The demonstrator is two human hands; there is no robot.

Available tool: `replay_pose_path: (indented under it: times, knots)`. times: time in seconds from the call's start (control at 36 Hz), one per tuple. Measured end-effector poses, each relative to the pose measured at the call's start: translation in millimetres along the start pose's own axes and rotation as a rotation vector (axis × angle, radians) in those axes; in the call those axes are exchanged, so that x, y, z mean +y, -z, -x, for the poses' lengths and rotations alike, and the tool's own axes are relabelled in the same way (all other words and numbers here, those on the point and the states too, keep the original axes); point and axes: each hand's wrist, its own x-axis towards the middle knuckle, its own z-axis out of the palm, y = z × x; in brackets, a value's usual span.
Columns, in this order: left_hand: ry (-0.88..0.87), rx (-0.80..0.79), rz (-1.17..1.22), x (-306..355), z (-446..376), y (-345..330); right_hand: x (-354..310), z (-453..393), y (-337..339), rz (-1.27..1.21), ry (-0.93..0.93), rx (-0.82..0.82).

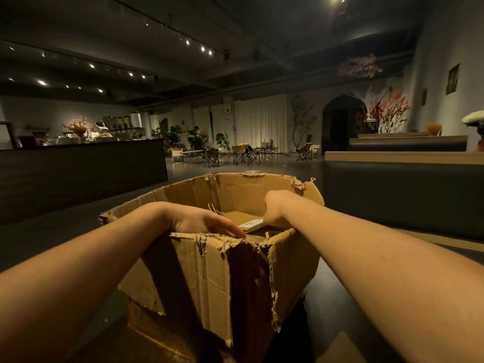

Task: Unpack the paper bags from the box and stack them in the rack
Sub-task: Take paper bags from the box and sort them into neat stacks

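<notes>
I have both hands down in the box (209, 258) — left hand (201, 221) with fingers laid out flat over the near rim, right hand (273, 213) curled low inside, though I cannot tell what it grips. The bags (242, 216) lie flat at the bottom, between the hands. I'd slide fingers under the whole bundle and lift it level — the torn rim could snag. No rack in sight.

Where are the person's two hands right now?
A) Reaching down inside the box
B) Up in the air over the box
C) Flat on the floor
A: the left hand and the right hand both dip past the torn rim of the cardboard box.
</notes>
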Motion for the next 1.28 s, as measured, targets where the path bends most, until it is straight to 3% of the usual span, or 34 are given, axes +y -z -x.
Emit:
replay_pose_path:
  times: [0.14,0.28,0.36,0.5,0.64,0.78,1.03,1.28]
  knots:
    - [0.022,0.107,-0.148,-1.5,-0.2,0.9,-0.9,-2.4,-1.2,-0.003,0.102,0.204]
    - [-0.015,0.116,-0.16,3.4,2.8,1.0,0.9,-1.1,0.0,-0.062,0.015,0.305]
    - [-0.039,0.132,-0.142,-0.4,1.3,2.1,1.7,0.7,-0.7,-0.063,0.058,0.371]
    - [-0.094,0.142,-0.049,1.4,2.5,5.3,-2.0,11.2,3.9,-0.042,0.209,0.294]
    - [-0.156,0.265,0.055,-0.4,0.1,2.4,-3.4,11.9,1.3,-0.096,0.311,0.158]
    - [-0.19,0.399,-0.09,8.6,-4.4,-0.6,0.6,13.2,2.3,-0.273,0.308,0.029]
    - [-0.133,0.694,-0.302,5.6,-7.1,0.4,2.4,17.6,3.9,-0.624,0.352,0.115]
    - [-0.092,0.865,-0.168,8.5,-4.8,0.2,3.5,28.4,5.5,-0.638,0.373,0.107]
